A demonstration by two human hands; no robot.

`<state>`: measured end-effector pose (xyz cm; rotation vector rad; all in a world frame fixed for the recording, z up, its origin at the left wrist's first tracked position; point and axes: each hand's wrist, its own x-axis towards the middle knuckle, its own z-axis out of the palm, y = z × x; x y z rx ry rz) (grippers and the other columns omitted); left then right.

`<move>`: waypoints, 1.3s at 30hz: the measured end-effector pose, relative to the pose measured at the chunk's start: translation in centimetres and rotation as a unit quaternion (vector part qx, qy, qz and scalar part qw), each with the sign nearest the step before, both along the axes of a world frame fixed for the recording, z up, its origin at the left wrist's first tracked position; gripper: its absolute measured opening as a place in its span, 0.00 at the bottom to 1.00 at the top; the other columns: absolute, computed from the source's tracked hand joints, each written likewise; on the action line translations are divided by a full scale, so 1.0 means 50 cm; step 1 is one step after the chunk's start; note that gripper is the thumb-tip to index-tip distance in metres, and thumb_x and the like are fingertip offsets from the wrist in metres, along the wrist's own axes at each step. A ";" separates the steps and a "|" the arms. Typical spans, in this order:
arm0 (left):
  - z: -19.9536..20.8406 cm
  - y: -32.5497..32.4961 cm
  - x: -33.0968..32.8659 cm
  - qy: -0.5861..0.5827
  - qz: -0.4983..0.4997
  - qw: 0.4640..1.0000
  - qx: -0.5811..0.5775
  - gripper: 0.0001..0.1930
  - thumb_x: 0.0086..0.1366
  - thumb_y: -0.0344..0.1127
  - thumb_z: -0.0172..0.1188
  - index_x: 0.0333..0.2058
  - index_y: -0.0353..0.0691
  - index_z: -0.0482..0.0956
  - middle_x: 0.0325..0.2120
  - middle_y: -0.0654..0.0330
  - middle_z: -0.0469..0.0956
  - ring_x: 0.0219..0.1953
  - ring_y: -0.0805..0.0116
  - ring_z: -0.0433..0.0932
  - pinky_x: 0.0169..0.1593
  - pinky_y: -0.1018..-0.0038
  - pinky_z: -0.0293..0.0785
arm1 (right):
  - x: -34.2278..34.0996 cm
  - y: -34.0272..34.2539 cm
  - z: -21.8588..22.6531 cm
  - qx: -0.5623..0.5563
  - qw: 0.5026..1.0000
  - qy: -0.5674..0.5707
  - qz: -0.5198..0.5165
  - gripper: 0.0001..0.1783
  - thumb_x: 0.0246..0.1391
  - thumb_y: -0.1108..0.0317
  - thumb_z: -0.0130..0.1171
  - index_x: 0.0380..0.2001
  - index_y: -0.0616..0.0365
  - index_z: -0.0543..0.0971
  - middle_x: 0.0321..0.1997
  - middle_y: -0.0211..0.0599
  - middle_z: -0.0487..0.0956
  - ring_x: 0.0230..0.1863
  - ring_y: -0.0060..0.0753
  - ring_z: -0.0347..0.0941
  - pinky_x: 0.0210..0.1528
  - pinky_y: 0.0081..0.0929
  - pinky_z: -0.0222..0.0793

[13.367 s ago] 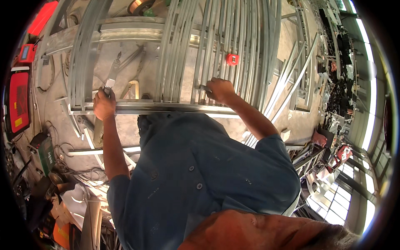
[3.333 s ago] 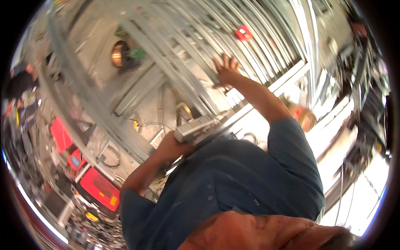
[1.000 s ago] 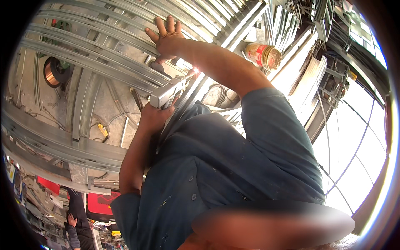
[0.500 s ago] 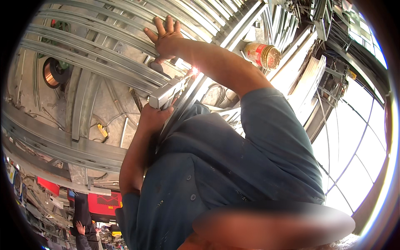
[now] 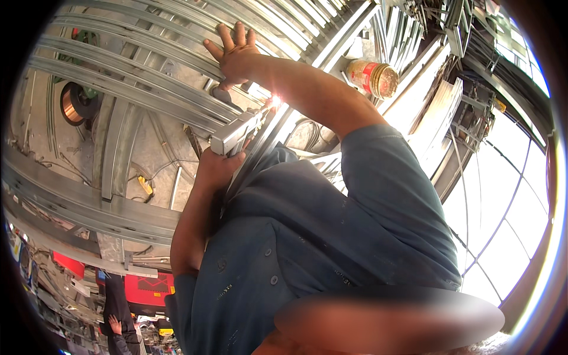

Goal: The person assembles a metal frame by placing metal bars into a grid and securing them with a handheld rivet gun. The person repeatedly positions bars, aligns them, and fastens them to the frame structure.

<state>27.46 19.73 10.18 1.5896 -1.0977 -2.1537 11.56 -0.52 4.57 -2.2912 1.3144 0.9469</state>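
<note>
Welding gun [image 5: 232,136] gripped by left hand [image 5: 218,168]; right hand [image 5: 238,62] spread wide, upper centre; bare forearm [image 5: 316,86] could be burned by nearby spark [image 5: 276,100].

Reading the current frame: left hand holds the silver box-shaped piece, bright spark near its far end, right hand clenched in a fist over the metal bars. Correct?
Not quite: the right hand isn't clenched. The head view shows it open, fingers spread, over the metal bars. Left hand, silver box-shaped piece and bright spark are as you say.
</note>
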 end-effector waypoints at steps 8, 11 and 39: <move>0.001 0.003 0.004 0.005 0.002 1.000 -0.008 0.21 0.60 0.37 0.65 0.52 0.40 0.83 0.43 0.49 0.85 0.47 0.55 0.84 0.51 0.65 0.76 | 0.000 0.000 -0.001 -0.001 1.000 0.001 -0.003 0.69 0.44 0.30 0.68 0.78 0.35 0.37 0.81 0.51 0.32 0.76 0.83 0.27 0.70 0.77 0.41; 0.007 0.000 0.003 0.011 0.005 1.000 -0.023 0.21 0.60 0.37 0.65 0.52 0.40 0.83 0.44 0.49 0.85 0.47 0.56 0.84 0.51 0.65 0.76 | -0.001 0.001 -0.004 -0.004 1.000 -0.002 -0.004 0.69 0.44 0.29 0.68 0.78 0.35 0.37 0.81 0.52 0.32 0.76 0.83 0.27 0.70 0.77 0.40; 0.018 0.038 0.051 0.094 0.094 0.988 0.082 0.22 0.59 0.26 0.64 0.54 0.31 0.78 0.44 0.58 0.83 0.49 0.73 0.80 0.51 0.74 0.75 | -0.001 0.003 -0.003 -0.011 1.000 0.007 -0.003 0.69 0.45 0.28 0.67 0.78 0.33 0.36 0.82 0.50 0.31 0.77 0.82 0.26 0.71 0.77 0.39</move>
